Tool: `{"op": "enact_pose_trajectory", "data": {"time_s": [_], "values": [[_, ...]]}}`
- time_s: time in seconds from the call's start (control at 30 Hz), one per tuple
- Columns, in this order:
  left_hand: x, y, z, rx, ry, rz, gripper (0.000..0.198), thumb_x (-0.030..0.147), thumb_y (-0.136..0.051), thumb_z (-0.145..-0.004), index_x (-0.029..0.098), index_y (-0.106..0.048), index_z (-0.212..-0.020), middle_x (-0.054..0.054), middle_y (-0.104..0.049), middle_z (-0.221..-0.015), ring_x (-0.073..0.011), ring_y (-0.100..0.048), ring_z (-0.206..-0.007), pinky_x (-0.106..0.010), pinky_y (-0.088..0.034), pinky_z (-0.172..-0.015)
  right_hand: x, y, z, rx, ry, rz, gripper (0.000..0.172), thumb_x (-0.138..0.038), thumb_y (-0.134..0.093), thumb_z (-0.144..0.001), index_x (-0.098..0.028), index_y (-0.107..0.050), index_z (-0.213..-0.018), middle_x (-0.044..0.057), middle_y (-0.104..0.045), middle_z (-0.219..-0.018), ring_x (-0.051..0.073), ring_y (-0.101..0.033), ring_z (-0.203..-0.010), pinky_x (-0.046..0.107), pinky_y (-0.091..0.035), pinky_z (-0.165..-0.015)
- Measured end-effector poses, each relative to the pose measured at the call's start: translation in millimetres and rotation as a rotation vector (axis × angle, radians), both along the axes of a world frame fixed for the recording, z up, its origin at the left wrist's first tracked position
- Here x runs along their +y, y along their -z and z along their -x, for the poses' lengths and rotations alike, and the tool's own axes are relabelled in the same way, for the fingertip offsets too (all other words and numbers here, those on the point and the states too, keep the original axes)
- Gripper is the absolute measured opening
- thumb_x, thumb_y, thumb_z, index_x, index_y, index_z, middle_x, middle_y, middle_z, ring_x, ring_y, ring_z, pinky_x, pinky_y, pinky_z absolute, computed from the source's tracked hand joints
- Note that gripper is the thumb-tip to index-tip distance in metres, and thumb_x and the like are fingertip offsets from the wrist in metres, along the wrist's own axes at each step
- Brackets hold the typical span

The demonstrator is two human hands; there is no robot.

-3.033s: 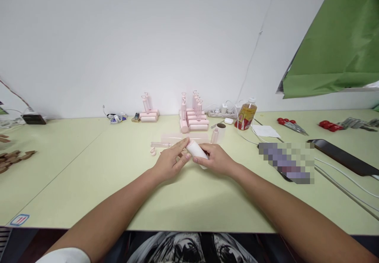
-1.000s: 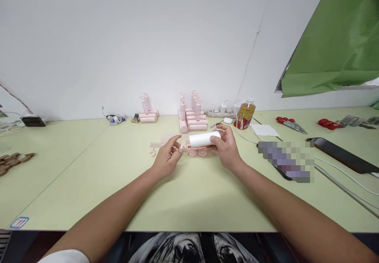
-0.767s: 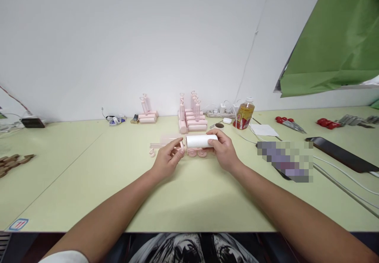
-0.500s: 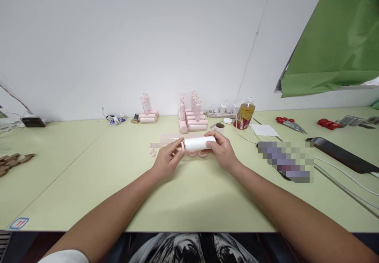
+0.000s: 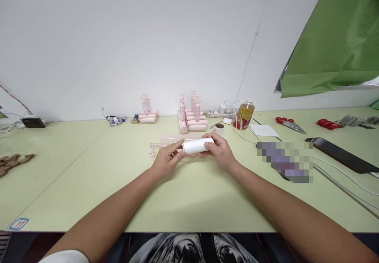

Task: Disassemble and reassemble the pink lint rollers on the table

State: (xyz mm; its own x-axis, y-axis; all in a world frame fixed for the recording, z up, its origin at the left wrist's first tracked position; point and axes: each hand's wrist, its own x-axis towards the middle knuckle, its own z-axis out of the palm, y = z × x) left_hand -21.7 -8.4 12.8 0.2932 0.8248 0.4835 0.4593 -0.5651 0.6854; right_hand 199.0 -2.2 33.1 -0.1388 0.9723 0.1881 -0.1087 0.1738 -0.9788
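Observation:
A white lint-roller roll [image 5: 196, 146] lies slightly tilted between my hands, just above the table. My left hand [image 5: 166, 158] is closed around its left end, on a pale pink roller part that is mostly hidden by the fingers. At the other end, my right hand [image 5: 220, 152] grips the roll with thumb and fingers. Behind the hands lies a clear pinkish tube cover [image 5: 169, 138]. Small pink ring-shaped pieces [image 5: 202, 154] sit under the roll, and a pink loop piece [image 5: 152, 152] rests left of my left hand.
Pink lint rollers and cases [image 5: 197, 123] stand grouped by the wall, with a smaller group [image 5: 148, 117] to their left. A cup [image 5: 219, 128], a drink bottle [image 5: 245, 115], cables and a phone [image 5: 343, 154] are on the right. Brown wooden pieces [image 5: 13, 162] lie far left.
The white roll has shifted left against the pink part in my left hand, closing the gap between them. Its right end has tilted up a little. My right hand moved slightly left.

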Motion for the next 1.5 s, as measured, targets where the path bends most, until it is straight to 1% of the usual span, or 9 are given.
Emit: {"op": "enact_pose_trajectory", "data": {"time_s": [0.23, 0.43, 0.57, 0.67, 0.83, 1.07, 1.23, 1.37, 1.5], "values": [[4, 2.9, 2, -0.022, -0.027, 0.072, 0.055, 0.048, -0.044, -0.093, 0.017, -0.051, -0.137, -0.003, -0.071, -0.082, -0.0134, -0.062, -0.067, -0.025, -0.05, -0.063, -3, 0.9, 2, 0.019, -0.235, 0.022, 0.037, -0.038, -0.064, -0.078, -0.023, -0.046, -0.106, 0.002, -0.06, -0.094, 0.019, -0.068, -0.081, 0.041, -0.059, -0.075], [1, -11.9, 3, 0.204, -0.107, 0.125, 0.054, 0.044, -0.03, -0.098, 0.014, -0.05, -0.137, -0.001, -0.068, -0.067, -0.0152, -0.063, -0.061, -0.025, -0.046, -0.062, -2, -8.9, -12, -0.512, -0.283, -0.071, 0.043, -0.028, -0.057, -0.079, -0.022, -0.047, -0.121, 0.002, -0.061, -0.087, 0.015, -0.057, -0.071, 0.027, -0.047, -0.058], [-4, -17.9, 0, 0.432, -0.132, 0.125, 0.046, 0.04, -0.031, -0.098, 0.018, -0.062, -0.124, -0.005, -0.072, -0.079, -0.019, -0.065, -0.072, -0.026, -0.043, -0.063, -1, -14.1, -24, -0.874, -0.372, -0.199, 0.022, -0.03, -0.063, -0.075, -0.021, -0.065, -0.095, 0.001, -0.065, -0.078, 0.015, -0.054, -0.063, 0.024, -0.038, -0.052], [-8, -16.6, -5, 0.567, -0.157, 0.116, 0.038, 0.035, -0.035, -0.095, 0.02, -0.067, -0.11, -0.007, -0.073, -0.087, -0.0215, -0.064, -0.075, -0.028, -0.039, -0.061, -2, -13.1, -27, -1.037, -0.391, -0.195, 0.013, -0.033, -0.068, -0.07, -0.02, -0.064, -0.073, 0.001, -0.063, -0.066, 0.015, -0.051, -0.054, 0.024, -0.03, -0.046], [-13, -14.1, -11, 0.643, -0.175, 0.202, 0.033, 0.034, -0.043, -0.09, 0.019, -0.069, -0.076, -0.005, -0.068, -0.07, -0.0191, -0.058, -0.061, -0.029, -0.03, -0.052, 1, -6.5, -25, -1.049, -0.351, -0.226, 0.01, -0.022, -0.064, -0.068, -0.021, -0.064, -0.079, 0.003, -0.066, -0.076, 0.017, -0.056, -0.061, 0.025, -0.033, -0.05], [-13, -20.2, -12, 0.657, -0.256, 0.268, 0.038, 0.038, -0.041, -0.091, 0.017, -0.07, -0.078, -0.006, -0.068, -0.07, -0.0185, -0.058, -0.06, -0.029, -0.029, -0.052, 4, -5.1, -25, -1.122, -0.333, -0.161, 0.037, -0.029, -0.063, -0.073, -0.023, -0.056, -0.109, 0.002, -0.065, -0.087, 0.018, -0.058, -0.072, 0.024, -0.037, -0.058], [-5, -35.3, 5, 0.596, -0.379, 0.11, 0.043, 0.037, -0.032, -0.094, 0.02, -0.071, -0.084, -0.006, -0.071, -0.08, -0.0199, -0.062, -0.071, -0.029, -0.034, -0.058, 1, -14.8, -28, -1.181, -0.263, -0.134, 0.064, -0.042, -0.069, -0.071, -0.025, -0.046, -0.128, 0.002, -0.063, -0.083, 0.019, -0.057, -0.07, 0.025, -0.034, -0.056], [6, -44.7, 25, 0.533, -0.514, 0.026, 0.034, 0.034, -0.039, -0.091, 0.024, -0.07, -0.099, -0.003, -0.072, -0.103, -0.0203, -0.063, -0.089, -0.028, -0.039, -0.067, 1, -21.5, -30, -1.181, -0.18, -0.171, 0.058, -0.049, -0.066, -0.073, -0.024, -0.049, -0.123, 0.0, -0.059, -0.076, 0.018, -0.054, -0.067, 0.025, -0.031, -0.055], [11, -43.6, 28, 0.697, -0.451, 0.148, 0.033, 0.035, -0.041, -0.089, 0.024, -0.072, -0.084, -0.004, -0.073, -0.089, -0.0211, -0.063, -0.08, -0.028, -0.035, -0.059, 1, -20.8, -28, -1.074, -0.126, -0.234, 0.037, -0.045, -0.059, -0.08, -0.023, -0.054, -0.11, -0.004, -0.05, -0.064, 0.014, -0.047, -0.059, 0.024, -0.028, -0.053]]}}
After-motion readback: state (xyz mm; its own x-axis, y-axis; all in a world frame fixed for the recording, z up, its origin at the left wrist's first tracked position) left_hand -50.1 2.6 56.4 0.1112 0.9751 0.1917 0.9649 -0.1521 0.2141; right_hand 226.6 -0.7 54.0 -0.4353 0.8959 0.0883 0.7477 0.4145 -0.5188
